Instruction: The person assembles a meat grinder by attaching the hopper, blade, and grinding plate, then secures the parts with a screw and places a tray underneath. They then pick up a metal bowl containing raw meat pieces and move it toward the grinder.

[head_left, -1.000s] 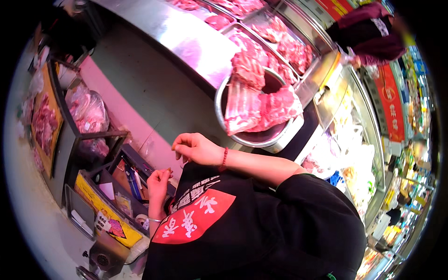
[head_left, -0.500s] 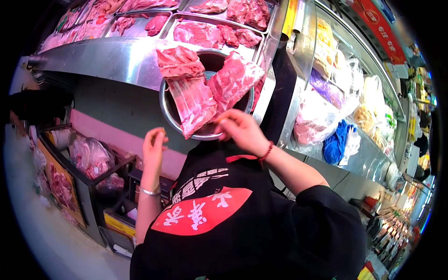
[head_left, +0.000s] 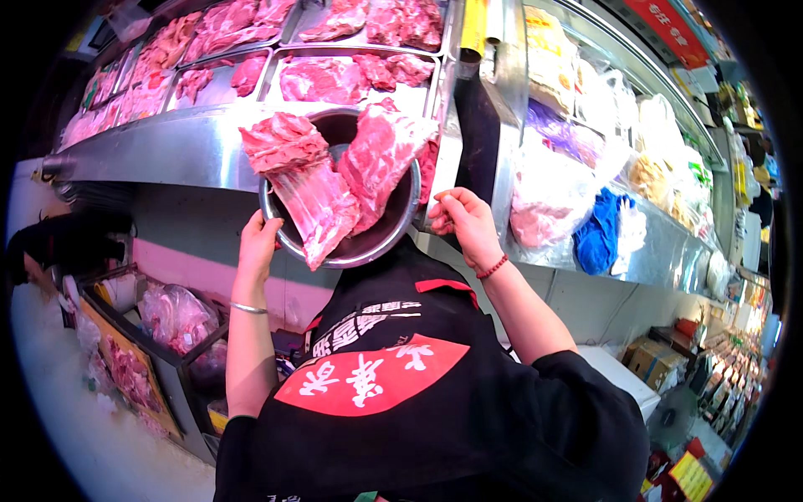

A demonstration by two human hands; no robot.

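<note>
A round metal bowl (head_left: 390, 241) sits tilted at the counter's front edge, just in front of me. Over its left side lies a slab of ribs (head_left: 314, 205), with a thick folded piece of meat (head_left: 283, 144) at its upper end. A large cut of raw meat (head_left: 372, 163) leans at the bowl's right. My left hand (head_left: 258, 244) is closed at the bowl's left rim, thumb against the edge. To the right of the bowl and apart from it, my right hand (head_left: 466, 224) has its fingers curled together; anything inside them is hidden.
Metal trays of raw meat (head_left: 322, 79) line the counter behind the bowl. On the right shelf lie plastic bags (head_left: 548, 197) and a blue bag (head_left: 600, 234). At lower left stands a dark crate (head_left: 180, 360) with bagged meat. Another person's arm (head_left: 33, 269) shows at far left.
My left hand has come onto the bowl's rim. My right hand has moved from the bowl's front rim out to the right. The whole view has shifted.
</note>
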